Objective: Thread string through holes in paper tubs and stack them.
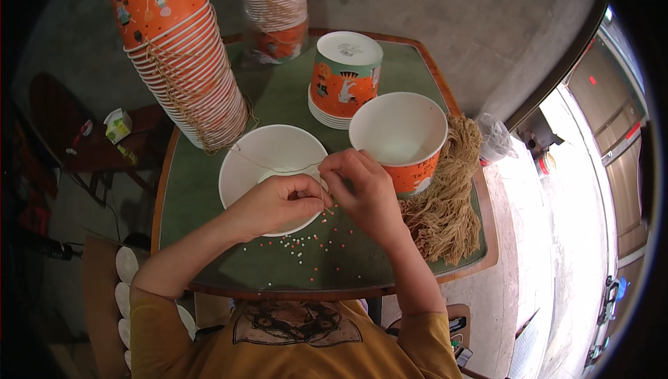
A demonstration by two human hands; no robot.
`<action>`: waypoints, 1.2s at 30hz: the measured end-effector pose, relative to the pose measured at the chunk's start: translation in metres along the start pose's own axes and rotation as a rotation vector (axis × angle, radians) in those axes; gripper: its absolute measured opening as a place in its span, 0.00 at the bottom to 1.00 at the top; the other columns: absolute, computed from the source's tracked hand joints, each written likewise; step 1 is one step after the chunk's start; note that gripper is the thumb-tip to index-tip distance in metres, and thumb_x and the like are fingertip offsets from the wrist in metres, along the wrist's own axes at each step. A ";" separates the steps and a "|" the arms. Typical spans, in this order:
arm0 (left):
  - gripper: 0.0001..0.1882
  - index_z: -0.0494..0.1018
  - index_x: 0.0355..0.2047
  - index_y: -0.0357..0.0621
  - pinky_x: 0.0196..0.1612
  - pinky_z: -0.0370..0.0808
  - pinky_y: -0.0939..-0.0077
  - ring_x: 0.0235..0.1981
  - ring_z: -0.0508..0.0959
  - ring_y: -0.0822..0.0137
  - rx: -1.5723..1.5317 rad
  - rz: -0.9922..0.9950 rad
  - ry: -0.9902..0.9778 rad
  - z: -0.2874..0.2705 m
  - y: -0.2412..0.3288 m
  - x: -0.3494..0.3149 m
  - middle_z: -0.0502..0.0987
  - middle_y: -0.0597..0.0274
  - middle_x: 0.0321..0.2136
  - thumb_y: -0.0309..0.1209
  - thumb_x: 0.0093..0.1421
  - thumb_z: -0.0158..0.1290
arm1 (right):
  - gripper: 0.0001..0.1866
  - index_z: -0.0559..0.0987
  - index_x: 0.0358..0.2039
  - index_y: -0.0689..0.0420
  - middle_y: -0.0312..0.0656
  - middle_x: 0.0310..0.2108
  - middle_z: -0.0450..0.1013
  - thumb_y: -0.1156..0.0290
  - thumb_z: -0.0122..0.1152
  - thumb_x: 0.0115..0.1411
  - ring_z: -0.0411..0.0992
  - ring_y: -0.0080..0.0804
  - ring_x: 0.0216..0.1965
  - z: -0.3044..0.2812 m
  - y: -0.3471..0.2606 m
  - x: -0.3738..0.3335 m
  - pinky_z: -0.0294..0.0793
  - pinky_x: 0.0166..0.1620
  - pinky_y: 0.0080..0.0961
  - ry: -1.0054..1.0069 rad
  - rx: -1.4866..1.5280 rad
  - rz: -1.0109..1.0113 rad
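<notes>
A white paper bucket lies open toward me on the green table. Over its mouth runs a thin tan string. At the bucket's right rim my left hand is closed, thumb and forefinger pinching the string near a short loose end. Just to the right, my right hand pinches the same string between closed fingertips. The hands almost touch each other. Behind my right hand stands an orange bucket with a white inside, mouth up. Small white and pink beads lie scattered below the hands.
A tall leaning stack of orange buckets, strung with cord, rises at the left. Upturned buckets stand at the back, near a wrapped stack. Bundled tan strings cover the table's right side. A chair stands left.
</notes>
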State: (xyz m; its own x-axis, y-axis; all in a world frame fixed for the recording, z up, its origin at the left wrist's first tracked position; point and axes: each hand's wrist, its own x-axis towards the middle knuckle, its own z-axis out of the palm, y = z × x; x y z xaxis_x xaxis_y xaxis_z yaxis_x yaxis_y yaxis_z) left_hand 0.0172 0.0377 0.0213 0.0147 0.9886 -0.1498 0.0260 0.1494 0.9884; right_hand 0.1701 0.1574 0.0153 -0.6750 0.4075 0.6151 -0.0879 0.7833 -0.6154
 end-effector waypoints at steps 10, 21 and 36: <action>0.08 0.75 0.38 0.38 0.37 0.69 0.85 0.30 0.70 0.80 -0.161 -0.071 0.011 -0.009 -0.003 0.005 0.74 0.70 0.31 0.30 0.64 0.53 | 0.11 0.73 0.35 0.56 0.41 0.34 0.71 0.79 0.64 0.51 0.71 0.42 0.35 0.003 -0.004 -0.037 0.73 0.36 0.35 0.016 0.006 0.016; 0.08 0.74 0.39 0.38 0.33 0.69 0.86 0.29 0.71 0.81 -0.217 -0.111 0.001 -0.009 -0.003 0.007 0.74 0.69 0.30 0.29 0.64 0.53 | 0.13 0.74 0.31 0.52 0.36 0.29 0.68 0.78 0.69 0.47 0.68 0.37 0.30 0.028 -0.015 -0.049 0.71 0.32 0.31 0.147 -0.113 0.032; 0.09 0.70 0.44 0.39 0.39 0.73 0.80 0.35 0.73 0.75 -0.218 -0.039 0.109 -0.004 -0.004 -0.001 0.74 0.65 0.36 0.22 0.63 0.50 | 0.14 0.77 0.34 0.52 0.34 0.31 0.72 0.78 0.69 0.47 0.70 0.36 0.30 0.020 -0.016 -0.046 0.73 0.32 0.29 0.132 -0.201 -0.046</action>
State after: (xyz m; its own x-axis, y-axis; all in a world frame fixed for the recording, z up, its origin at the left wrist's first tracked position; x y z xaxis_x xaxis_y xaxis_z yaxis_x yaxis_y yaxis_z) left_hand 0.0136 0.0361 0.0181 -0.0899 0.9764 -0.1963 -0.1919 0.1764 0.9654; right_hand 0.1876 0.1163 -0.0129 -0.5710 0.4170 0.7071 0.0401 0.8745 -0.4833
